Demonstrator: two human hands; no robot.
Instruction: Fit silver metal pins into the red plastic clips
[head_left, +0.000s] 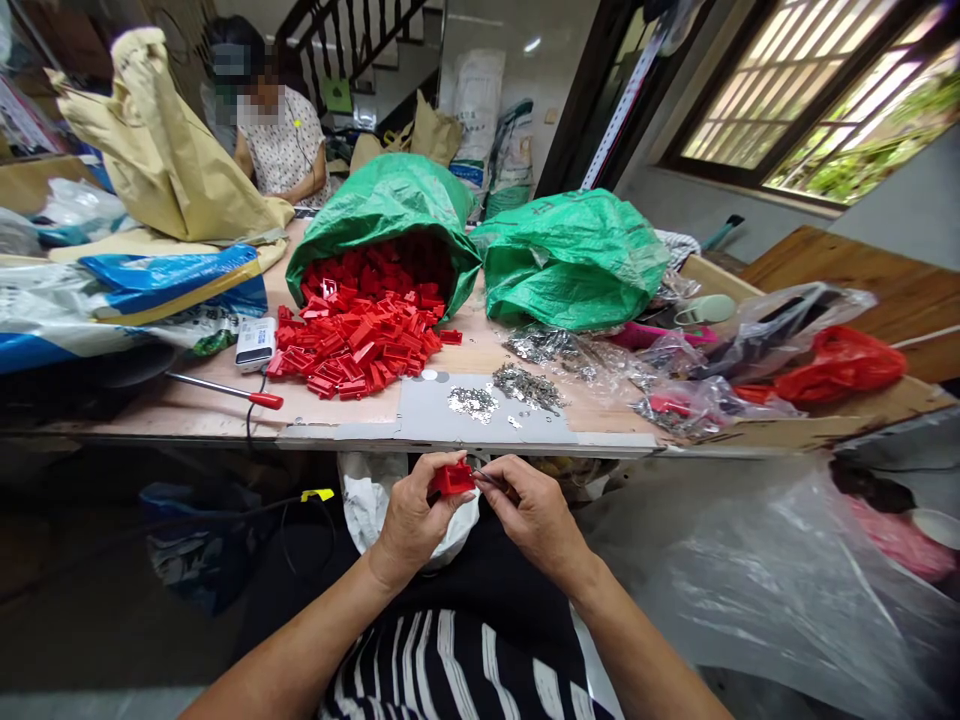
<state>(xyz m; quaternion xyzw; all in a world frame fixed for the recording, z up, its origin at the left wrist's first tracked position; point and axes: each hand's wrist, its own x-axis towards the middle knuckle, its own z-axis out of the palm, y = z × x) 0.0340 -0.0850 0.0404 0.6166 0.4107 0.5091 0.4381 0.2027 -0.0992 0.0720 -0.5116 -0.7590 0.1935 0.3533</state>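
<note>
My left hand [412, 520] is closed around a small red plastic part [453, 479], held over my lap just below the table edge. My right hand [529, 515] pinches a thin dark tool or metal piece [489, 481] whose tip touches the red part. On the table ahead lies a heap of the same red plastic parts [358, 345], spilling from an open green sack [390, 205]. Small silver metal pieces [517, 388] are scattered on a grey sheet [420, 410] near the table's front edge.
A second green sack [574, 260] lies to the right, with clear bags of metal pieces [675, 400] and a red bag [844, 365]. A red-handled screwdriver [225, 390] and a small white box [255, 343] lie left. Another person [281, 140] sits at the far side. A clear plastic bag [787, 590] hangs at my right.
</note>
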